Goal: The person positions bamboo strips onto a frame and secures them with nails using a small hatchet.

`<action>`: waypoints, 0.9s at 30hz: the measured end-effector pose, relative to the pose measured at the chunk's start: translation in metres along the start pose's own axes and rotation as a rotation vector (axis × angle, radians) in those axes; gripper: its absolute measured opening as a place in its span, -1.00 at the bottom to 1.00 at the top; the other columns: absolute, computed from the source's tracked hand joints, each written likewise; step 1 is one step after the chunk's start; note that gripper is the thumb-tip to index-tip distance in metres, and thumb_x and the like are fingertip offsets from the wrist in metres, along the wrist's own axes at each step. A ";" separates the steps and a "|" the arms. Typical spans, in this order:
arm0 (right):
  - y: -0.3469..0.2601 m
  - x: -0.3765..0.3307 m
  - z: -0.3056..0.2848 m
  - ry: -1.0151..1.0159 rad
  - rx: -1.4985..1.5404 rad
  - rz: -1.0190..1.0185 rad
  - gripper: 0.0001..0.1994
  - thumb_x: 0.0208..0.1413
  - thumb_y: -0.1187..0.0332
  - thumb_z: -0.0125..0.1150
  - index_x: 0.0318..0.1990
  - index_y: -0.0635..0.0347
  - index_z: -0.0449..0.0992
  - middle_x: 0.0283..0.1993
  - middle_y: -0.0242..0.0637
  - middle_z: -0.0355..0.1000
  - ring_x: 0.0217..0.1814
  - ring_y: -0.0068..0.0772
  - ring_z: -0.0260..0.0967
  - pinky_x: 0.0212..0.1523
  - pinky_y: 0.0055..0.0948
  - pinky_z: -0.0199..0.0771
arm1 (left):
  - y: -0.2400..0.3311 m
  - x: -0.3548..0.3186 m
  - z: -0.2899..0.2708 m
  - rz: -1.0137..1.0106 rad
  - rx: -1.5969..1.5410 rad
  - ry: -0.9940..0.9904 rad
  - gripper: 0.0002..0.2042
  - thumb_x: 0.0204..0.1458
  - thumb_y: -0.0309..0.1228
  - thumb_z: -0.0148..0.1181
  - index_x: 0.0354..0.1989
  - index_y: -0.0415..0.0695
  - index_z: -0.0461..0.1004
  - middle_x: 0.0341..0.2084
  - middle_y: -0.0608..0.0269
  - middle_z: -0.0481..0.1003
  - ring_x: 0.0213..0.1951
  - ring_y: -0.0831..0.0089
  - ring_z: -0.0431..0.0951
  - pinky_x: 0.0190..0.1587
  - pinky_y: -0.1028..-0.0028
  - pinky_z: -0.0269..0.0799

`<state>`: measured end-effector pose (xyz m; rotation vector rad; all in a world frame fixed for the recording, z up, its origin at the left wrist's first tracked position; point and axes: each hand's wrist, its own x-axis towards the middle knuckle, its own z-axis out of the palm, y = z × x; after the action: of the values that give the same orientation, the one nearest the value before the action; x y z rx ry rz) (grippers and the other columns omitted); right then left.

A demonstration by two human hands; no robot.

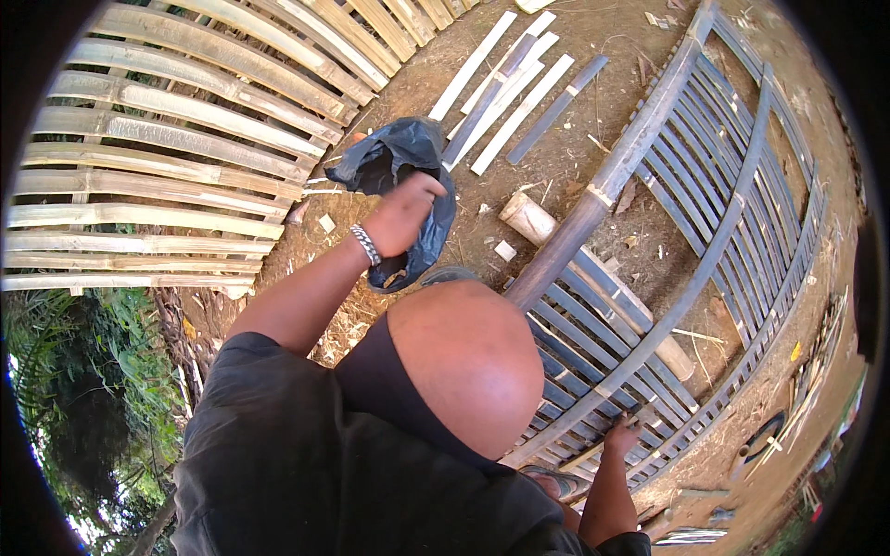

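My left hand [403,213], with a metal bracelet at the wrist, is closed on the rim of a black plastic bag [389,162] that lies open on the dirt ground. My right hand [621,434] is low at the right, resting on the slats of a grey bamboo lattice panel [705,185] that lies flat on the ground. The right hand's fingers are too small and shaded to show whether they hold anything. My bent knee [464,361] fills the middle of the view, between the two hands.
A pale bamboo slat panel [158,176] lies at the left. Several loose split bamboo strips [505,93] lie beyond the bag. A short bamboo log piece [528,218] sits by the thick pole [612,171] edging the grey panel. Green foliage [83,371] is at lower left.
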<state>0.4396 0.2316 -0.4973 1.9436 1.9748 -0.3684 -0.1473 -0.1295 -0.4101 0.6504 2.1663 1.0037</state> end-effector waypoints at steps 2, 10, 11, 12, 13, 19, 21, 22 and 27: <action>0.010 0.008 0.007 0.017 -0.004 -0.042 -0.21 0.23 -0.12 0.14 0.37 0.39 0.19 0.29 0.33 0.23 0.30 0.34 0.18 0.32 0.06 0.19 | -0.043 0.018 0.003 -0.120 -0.010 0.186 -0.69 0.18 -0.28 0.09 -0.02 -0.19 0.55 0.06 -0.05 0.53 0.10 0.03 0.52 0.18 0.12 0.39; -0.006 -0.007 -0.001 0.013 -0.021 0.033 -0.18 0.23 -0.19 0.11 0.36 0.39 0.18 0.29 0.27 0.24 0.32 0.31 0.17 0.33 0.08 0.18 | -0.047 0.091 -0.023 0.012 0.943 0.132 -0.67 0.17 -0.21 0.03 -0.01 -0.09 0.56 0.04 -0.14 0.54 0.13 -0.07 0.50 0.19 0.10 0.37; -0.006 -0.007 0.000 0.013 -0.002 0.062 -0.17 0.23 -0.19 0.10 0.36 0.39 0.18 0.28 0.27 0.25 0.33 0.30 0.16 0.34 0.07 0.17 | -0.053 0.091 -0.023 -0.043 0.949 0.112 -0.67 0.17 -0.21 0.02 0.00 -0.08 0.56 0.04 -0.14 0.54 0.13 -0.07 0.51 0.19 0.09 0.38; -0.007 -0.006 0.002 0.039 -0.018 0.060 -0.19 0.23 -0.16 0.13 0.36 0.39 0.19 0.27 0.26 0.26 0.33 0.28 0.16 0.34 0.04 0.17 | -0.058 0.093 -0.023 -0.087 0.953 0.093 -0.66 0.17 -0.21 0.02 0.00 -0.08 0.56 0.04 -0.14 0.54 0.13 -0.07 0.51 0.18 0.09 0.38; -0.008 -0.007 0.004 0.058 -0.030 0.053 -0.21 0.22 -0.13 0.16 0.35 0.39 0.20 0.26 0.25 0.27 0.33 0.26 0.16 0.35 0.01 0.18 | -0.064 0.091 -0.024 -0.124 0.962 0.079 -0.66 0.18 -0.20 0.02 0.01 -0.08 0.55 0.04 -0.14 0.54 0.13 -0.07 0.51 0.18 0.09 0.38; 0.004 -0.028 0.011 0.173 0.360 -0.062 -0.31 0.13 0.22 0.35 0.32 0.40 0.24 0.21 0.18 0.31 0.27 0.15 0.25 0.31 -0.12 0.24 | -0.080 0.082 -0.023 -0.261 0.963 0.018 -0.65 0.19 -0.19 0.01 0.03 -0.05 0.54 0.03 -0.14 0.54 0.12 -0.07 0.52 0.16 0.07 0.40; 0.009 -0.038 0.015 0.229 0.514 -0.104 -0.31 0.02 0.35 0.37 0.31 0.38 0.26 0.19 0.14 0.32 0.25 0.12 0.27 0.28 -0.14 0.27 | -0.084 0.082 -0.024 -0.286 0.945 0.012 -0.65 0.19 -0.18 0.01 0.04 -0.05 0.54 0.02 -0.14 0.55 0.11 -0.07 0.52 0.15 0.06 0.40; 0.020 -0.043 0.016 0.176 0.440 -0.056 -0.30 -0.01 0.36 0.37 0.31 0.37 0.26 0.19 0.13 0.32 0.25 0.12 0.27 0.29 -0.14 0.27 | -0.086 0.084 -0.021 -0.299 0.929 0.007 -0.65 0.19 -0.18 0.00 0.04 -0.04 0.54 0.02 -0.14 0.55 0.11 -0.07 0.52 0.14 0.06 0.41; 0.026 -0.057 0.014 0.101 0.274 0.006 -0.31 -0.14 0.39 0.36 0.24 0.29 0.32 0.18 0.11 0.34 0.24 0.18 0.28 0.29 -0.10 0.26 | -0.101 0.074 -0.024 -0.389 0.870 0.032 -0.64 0.20 -0.17 -0.01 0.06 -0.02 0.53 0.01 -0.14 0.55 0.10 -0.07 0.53 0.12 0.04 0.42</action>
<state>0.4669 0.1745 -0.4845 2.1718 2.0729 -0.5761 -0.2298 -0.1509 -0.5042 0.5372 2.5841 -0.1728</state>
